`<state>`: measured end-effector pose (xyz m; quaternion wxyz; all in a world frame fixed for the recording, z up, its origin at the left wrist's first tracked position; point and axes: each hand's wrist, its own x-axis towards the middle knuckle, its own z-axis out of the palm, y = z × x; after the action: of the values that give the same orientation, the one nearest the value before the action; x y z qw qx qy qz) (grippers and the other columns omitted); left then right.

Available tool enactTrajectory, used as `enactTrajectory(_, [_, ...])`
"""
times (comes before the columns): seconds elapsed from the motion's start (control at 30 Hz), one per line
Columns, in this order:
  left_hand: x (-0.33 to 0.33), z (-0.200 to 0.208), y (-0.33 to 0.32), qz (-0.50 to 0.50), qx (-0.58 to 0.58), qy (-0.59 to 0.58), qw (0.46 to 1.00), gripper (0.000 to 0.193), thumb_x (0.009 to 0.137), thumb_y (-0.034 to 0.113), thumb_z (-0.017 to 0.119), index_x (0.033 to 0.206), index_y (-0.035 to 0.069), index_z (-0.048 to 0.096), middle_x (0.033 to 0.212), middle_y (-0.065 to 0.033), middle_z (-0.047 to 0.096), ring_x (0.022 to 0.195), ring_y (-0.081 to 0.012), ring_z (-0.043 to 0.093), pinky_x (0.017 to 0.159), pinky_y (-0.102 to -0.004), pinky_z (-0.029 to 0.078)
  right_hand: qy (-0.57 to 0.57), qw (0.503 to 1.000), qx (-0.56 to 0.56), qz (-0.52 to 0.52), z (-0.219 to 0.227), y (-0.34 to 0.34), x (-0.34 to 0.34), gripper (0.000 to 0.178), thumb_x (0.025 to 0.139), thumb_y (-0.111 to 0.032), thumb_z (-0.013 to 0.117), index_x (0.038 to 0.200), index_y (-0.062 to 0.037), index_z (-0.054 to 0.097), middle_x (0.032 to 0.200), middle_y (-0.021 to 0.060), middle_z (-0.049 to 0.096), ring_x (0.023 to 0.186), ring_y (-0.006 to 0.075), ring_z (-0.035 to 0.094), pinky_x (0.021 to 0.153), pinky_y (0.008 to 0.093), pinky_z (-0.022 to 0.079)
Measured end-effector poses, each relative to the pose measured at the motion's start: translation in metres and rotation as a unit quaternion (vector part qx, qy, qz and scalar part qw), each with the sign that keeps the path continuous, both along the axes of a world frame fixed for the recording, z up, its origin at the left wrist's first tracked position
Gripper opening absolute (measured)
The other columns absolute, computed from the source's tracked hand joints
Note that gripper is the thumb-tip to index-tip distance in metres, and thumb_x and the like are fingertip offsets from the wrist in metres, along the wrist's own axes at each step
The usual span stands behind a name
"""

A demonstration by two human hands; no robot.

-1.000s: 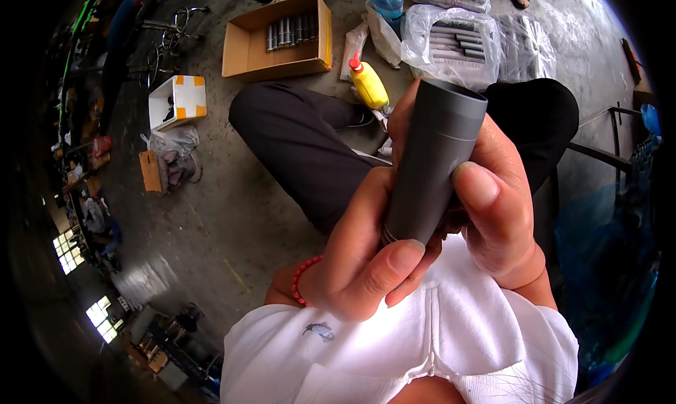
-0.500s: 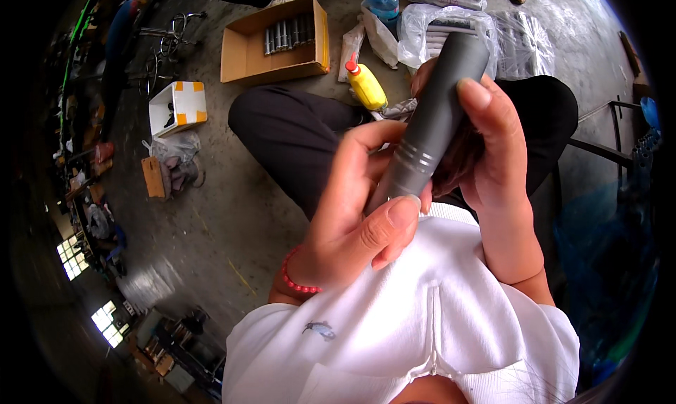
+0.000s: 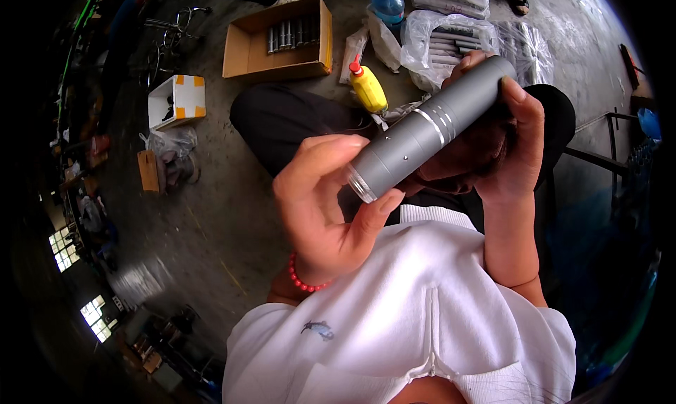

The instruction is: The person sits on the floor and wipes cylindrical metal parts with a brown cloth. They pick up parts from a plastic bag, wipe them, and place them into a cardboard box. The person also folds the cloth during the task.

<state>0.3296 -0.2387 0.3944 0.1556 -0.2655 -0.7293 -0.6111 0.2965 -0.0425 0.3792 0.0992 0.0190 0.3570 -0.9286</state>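
Cylinder, long, smooth and dark grey point(image 3: 422, 140): held aslant above the lap, to the right of the yellow plastic bottle with red cap point(image 3: 370, 93) and nearer the body, slanting from near left to far right.
Surface: marked with bright rings around the middle, two small dots toward the near end, and a pale, shiny, ridged rim at that end.
Right hand point(image 3: 517, 161): to the right of the bottle, grasping the far part of the cylinder, with thumb along one side and fingertips showing over the other.
Left hand point(image 3: 306, 217): nearer the body than the bottle and to its left, with thumb and forefinger bent about the near end; cannot tell whether gripping or only steadying.
Wrist: ringed by a red beaded bracelet point(image 3: 306, 286), nearer the body than the bottle.
Legs: clad in dark cloth trousers point(image 3: 289, 122), bent on both sides of the bottle.
Carton: brown rectangular cardboard box point(image 3: 296, 70), beyond the bottle and to its left, with a row of slim metal rods point(image 3: 285, 36) inside.
Jug: rounded blue plastic jug point(image 3: 387, 6), beyond the bottle, slightly right.
Bag: crumpled clear plastic bag point(image 3: 415, 48), right of the bottle and beyond, holding grey cylindrical pieces.
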Motion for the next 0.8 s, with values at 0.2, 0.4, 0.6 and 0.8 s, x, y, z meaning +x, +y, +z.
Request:
enactTrajectory(0.2, [0.007, -0.004, -0.003, -0.008, 0.072, -0.044, 0.996, 0.042, 0.085, 0.005, 0.061, 0.118, -0.002, 0.037, 0.103, -0.0246, 0.050, 0.056, -0.0128, 0.053, 0.046, -0.0217, 0.047, 0.043, 0.999, 0.019, -0.003, 0.003, -0.005, 0.001, 0.046, 0.089, -0.038, 0.041, 0.115, 0.0009, 0.043, 0.090, 0.0094, 0.050, 0.082, 0.0162, 0.051, 0.074, 0.0265, 0.044])
enactTrajectory(0.4, [0.003, -0.004, -0.008, 0.026, -0.010, 0.048, 0.998, 0.038, 0.082, -0.006, 0.059, 0.114, 0.001, 0.041, 0.110, -0.0286, 0.048, 0.061, -0.0155, 0.056, 0.049, -0.0230, 0.052, 0.018, 0.998, 0.052, -0.045, 0.013, -0.014, 0.005, 0.042, 0.088, -0.033, 0.049, 0.112, 0.0013, 0.049, 0.080, 0.0079, 0.052, 0.057, 0.0132, 0.051, 0.044, 0.0240, 0.041])
enactTrajectory(0.6, [0.006, -0.006, -0.004, 0.008, 0.074, 0.018, 0.997, 0.039, 0.082, 0.001, 0.064, 0.116, -0.002, 0.046, 0.113, -0.0253, 0.047, 0.075, -0.0170, 0.056, 0.058, -0.0253, 0.049, 0.025, 0.996, 0.084, -0.006, 0.010, -0.012, 0.006, 0.049, 0.087, -0.036, 0.048, 0.114, 0.0052, 0.049, 0.093, 0.0104, 0.054, 0.075, 0.0135, 0.053, 0.065, 0.0243, 0.044])
enactTrajectory(0.8, [0.008, 0.007, 0.001, -0.136, 0.138, -0.419, 0.887, 0.043, 0.092, 0.014, 0.056, 0.126, -0.002, 0.034, 0.095, -0.0071, 0.054, 0.067, -0.0071, 0.051, 0.055, -0.0185, 0.043, 0.013, 0.995, 0.097, 0.018, 0.010, -0.025, 0.004, 0.044, 0.085, -0.026, 0.060, 0.117, 0.0039, 0.050, 0.092, 0.0069, 0.057, 0.076, 0.0091, 0.057, 0.061, 0.0187, 0.046])
